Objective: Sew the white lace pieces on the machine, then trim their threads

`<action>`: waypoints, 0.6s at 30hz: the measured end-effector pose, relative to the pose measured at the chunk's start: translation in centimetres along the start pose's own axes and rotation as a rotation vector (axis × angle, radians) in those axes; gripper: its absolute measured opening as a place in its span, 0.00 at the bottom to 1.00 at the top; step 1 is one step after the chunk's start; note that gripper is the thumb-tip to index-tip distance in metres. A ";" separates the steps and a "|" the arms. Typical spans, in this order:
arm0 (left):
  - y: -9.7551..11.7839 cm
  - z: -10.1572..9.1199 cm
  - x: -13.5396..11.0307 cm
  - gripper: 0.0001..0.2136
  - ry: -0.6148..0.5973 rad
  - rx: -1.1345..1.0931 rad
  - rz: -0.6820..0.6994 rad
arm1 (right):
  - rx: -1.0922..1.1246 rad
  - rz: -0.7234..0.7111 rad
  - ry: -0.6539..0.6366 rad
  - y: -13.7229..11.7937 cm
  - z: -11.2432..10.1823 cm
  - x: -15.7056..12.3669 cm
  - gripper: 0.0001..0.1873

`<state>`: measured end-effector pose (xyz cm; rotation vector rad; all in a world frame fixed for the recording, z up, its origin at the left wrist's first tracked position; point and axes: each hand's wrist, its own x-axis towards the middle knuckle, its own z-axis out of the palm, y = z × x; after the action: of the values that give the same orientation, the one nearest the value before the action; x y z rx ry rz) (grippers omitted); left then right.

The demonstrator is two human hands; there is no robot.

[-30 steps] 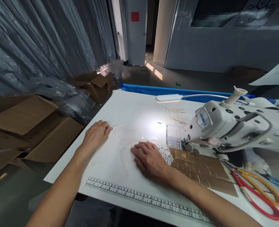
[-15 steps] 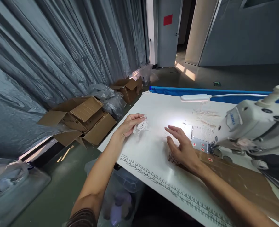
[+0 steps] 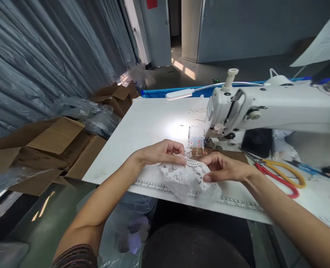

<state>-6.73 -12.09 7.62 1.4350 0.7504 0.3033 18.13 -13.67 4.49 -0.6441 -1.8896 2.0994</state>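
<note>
A piece of white lace fabric (image 3: 184,176) is stretched between my two hands, just above the front edge of the white table. Its sheer lower part hangs over the printed ruler. My left hand (image 3: 172,152) pinches the lace's upper edge between thumb and fingers. At the right side of the lace, my right hand (image 3: 221,167) grips it, thumb in front. Behind my hands stands a white sewing machine (image 3: 237,108), its needle area a little beyond my right hand.
Scissors (image 3: 279,173) with red and yellow handles lie right of my right hand. A black flat object (image 3: 257,143) sits under the machine arm. A white lamp (image 3: 180,94) reaches over the table's back. Open cardboard boxes (image 3: 56,136) stand on the floor at left.
My view has turned right. The lace, held by my left hand alone at the table's left, is now before me with both hands on it; my right hand has closed.
</note>
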 end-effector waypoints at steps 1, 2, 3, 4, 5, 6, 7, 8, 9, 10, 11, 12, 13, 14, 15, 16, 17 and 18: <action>-0.4 0.1 0.8 0.15 -0.017 0.024 -0.003 | 0.037 0.014 0.017 0.4 -0.3 -0.8 0.13; -1.0 0.1 1.6 0.15 -0.030 0.051 -0.007 | 0.062 0.034 0.036 0.8 -0.6 -1.4 0.14; -1.6 0.0 2.5 0.16 -0.039 0.080 -0.011 | 0.069 0.062 0.058 1.2 -0.9 -1.8 0.15; -2.1 -0.2 3.4 0.16 -0.040 0.113 -0.014 | 0.057 0.097 0.091 1.5 -1.1 -1.9 0.16; -2.7 -0.4 4.3 0.15 -0.030 0.152 -0.019 | 0.033 0.131 0.143 1.8 -1.3 -1.9 0.16; -3.1 -0.6 5.1 0.14 -0.015 0.198 -0.022 | -0.003 0.163 0.217 2.0 -1.5 -1.7 0.16; -3.5 -0.9 5.9 0.13 -0.001 0.248 -0.020 | -0.051 0.187 0.307 2.2 -1.7 -1.4 0.17; -3.8 -1.3 6.6 0.13 0.010 0.295 -0.011 | -0.106 0.208 0.396 2.3 -1.8 -1.0 0.17; -3.9 -1.7 7.2 0.12 0.018 0.337 0.005 | -0.161 0.227 0.471 2.3 -2.0 -0.6 0.17; -4.0 -2.2 7.7 0.12 0.026 0.371 0.026 | -0.212 0.244 0.525 2.3 -2.0 -0.1 0.17; -4.0 -2.6 8.2 0.12 0.036 0.401 0.048 | -0.261 0.257 0.560 2.2 -2.1 0.3 0.17; -4.0 -3.1 8.5 0.12 0.048 0.431 0.066 | -0.310 0.267 0.579 2.1 -2.1 0.5 0.16; -3.9 -3.5 8.8 0.12 0.066 0.464 0.080 | -0.359 0.275 0.597 2.0 -2.1 0.7 0.15; -3.8 -3.8 8.9 0.12 0.086 0.506 0.091 | -0.413 0.284 0.619 2.0 -2.2 0.7 0.14; -3.8 -4.1 9.1 0.12 0.106 0.561 0.099 | -0.474 0.296 0.649 1.9 -2.3 0.6 0.13; -3.8 -4.3 9.1 0.13 0.131 0.632 0.106 | -0.537 0.321 0.682 1.9 -2.4 0.4 0.12; -3.7 -4.4 9.1 0.13 0.164 0.717 0.116 | -0.598 0.354 0.717 2.0 -2.5 0.1 0.11; -3.7 -4.4 9.1 0.13 0.212 0.812 0.129 | -0.652 0.389 0.753 2.1 -2.8 -0.2 0.10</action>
<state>-3.67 -3.67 1.66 2.2477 1.0164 0.2621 19.84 -11.61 2.29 -1.7552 -2.0156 1.0470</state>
